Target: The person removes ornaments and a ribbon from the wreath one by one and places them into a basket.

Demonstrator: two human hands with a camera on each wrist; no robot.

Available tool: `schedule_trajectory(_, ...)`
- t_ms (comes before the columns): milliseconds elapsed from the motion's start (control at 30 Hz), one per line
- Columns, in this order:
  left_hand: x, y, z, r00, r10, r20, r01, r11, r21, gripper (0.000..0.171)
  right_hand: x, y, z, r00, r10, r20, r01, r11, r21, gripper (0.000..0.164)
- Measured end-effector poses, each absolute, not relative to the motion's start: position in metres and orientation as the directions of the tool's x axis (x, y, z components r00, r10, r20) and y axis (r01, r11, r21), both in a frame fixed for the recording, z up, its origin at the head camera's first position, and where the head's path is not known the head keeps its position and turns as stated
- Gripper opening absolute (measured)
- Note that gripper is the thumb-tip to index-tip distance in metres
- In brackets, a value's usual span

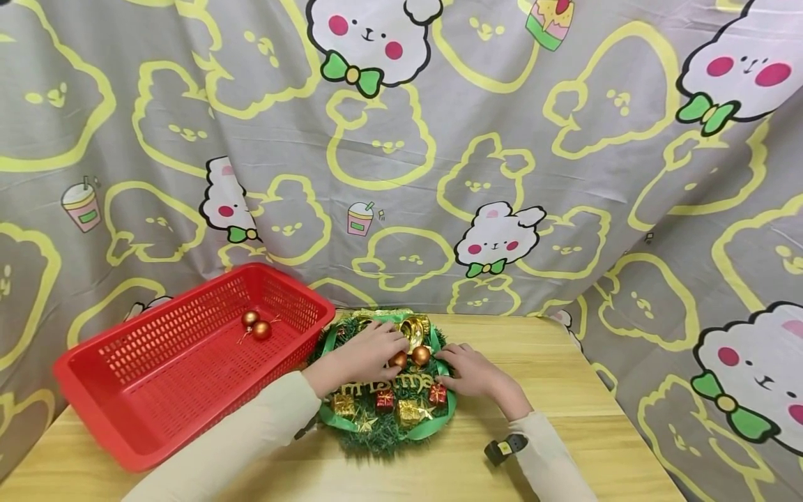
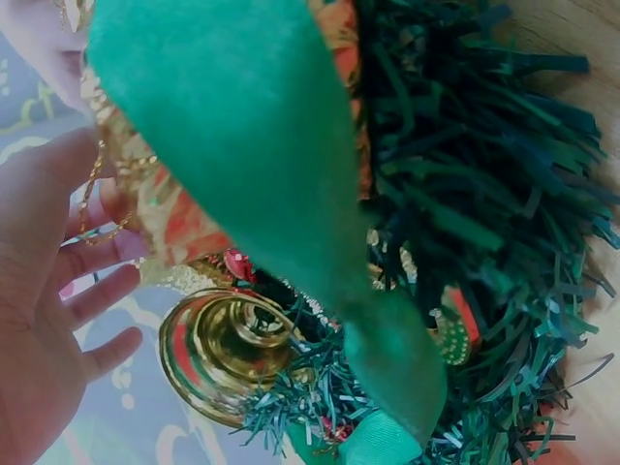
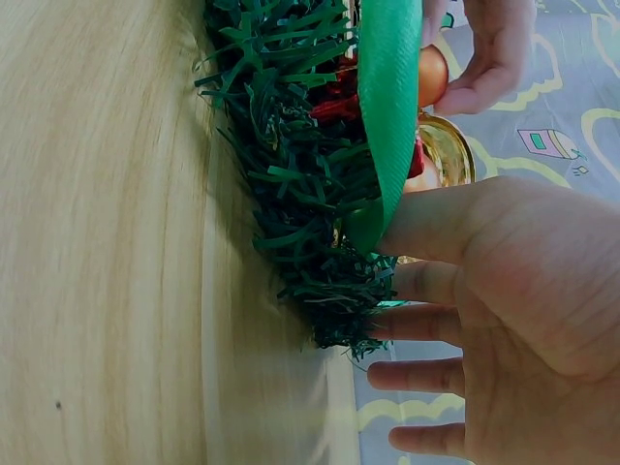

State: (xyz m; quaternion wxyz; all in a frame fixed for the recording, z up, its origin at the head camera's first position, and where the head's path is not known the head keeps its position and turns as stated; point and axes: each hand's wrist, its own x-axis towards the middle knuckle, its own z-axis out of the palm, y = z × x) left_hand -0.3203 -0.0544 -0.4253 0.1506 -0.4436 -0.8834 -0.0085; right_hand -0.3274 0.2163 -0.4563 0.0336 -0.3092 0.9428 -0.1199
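Fingers of the left hand [image 1: 360,354] are bent over a copper bauble [image 1: 398,360] at the wreath's upper face in the head view; those of the right hand [image 1: 475,373] are laid at its right edge. The wreath [image 1: 379,440] is set on the wood-grain table [image 1: 583,418], just right of a red basket [image 1: 94,411]. Dark green tinsel is looped with satin ribbon [image 1: 444,422]; gold lettering, partly covered, is mounted across the middle. Red and gold gift boxes [image 1: 408,413] and gold stars [image 1: 365,422] are fixed below it, gold bells [image 1: 414,335] above. A second bauble [image 1: 422,355] is seen beside the first. Two more baubles [image 1: 261,330] are contained in the basket.

Left wrist view: a thin gold cord [image 2: 83,208] is looped by the left fingers; a flared, mirror-bright bell is seen below. Their grip cannot be told here.

Right wrist view: the copper bauble is pinched by left thumb and finger. Right fingers are straight and spread, the thumb touched to the ribbon.
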Motion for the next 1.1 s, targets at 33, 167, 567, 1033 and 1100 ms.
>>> schedule_trajectory(33,-0.320,-0.054,-0.424,-0.562,0.779,0.277,0.787,0.607,-0.112,0.030,-0.327,0.216,-0.456,-0.806,-0.592,0.012,-0.577,0.779,-0.245,0.049)
schedule_trajectory(167,-0.319,-0.055,-0.420,-0.581,0.769,0.267,0.782,0.618,-0.080,0.031,-0.327,0.217,-0.457,-0.802,-0.597,0.015,-0.583,0.776,-0.243,0.049)
schedule_trajectory(567,-0.321,-0.060,-0.416,-0.569,0.757,0.322,0.788,0.614,-0.049,0.030,-0.329,0.218,-0.459,-0.803,-0.596,0.015,-0.581,0.777,-0.242,0.050)
schedule_trajectory(1033,-0.325,-0.072,-0.403,-0.571,0.732,0.372,0.782,0.622,-0.023,0.021,-0.328,0.218,-0.457,-0.798,-0.602,0.022,-0.588,0.771,-0.245,0.050)
schedule_trajectory(1100,-0.325,-0.074,-0.400,-0.574,0.726,0.378,0.777,0.629,-0.029,0.022,-0.328,0.218,-0.458,-0.799,-0.601,0.021,-0.587,0.772,-0.244,0.051)
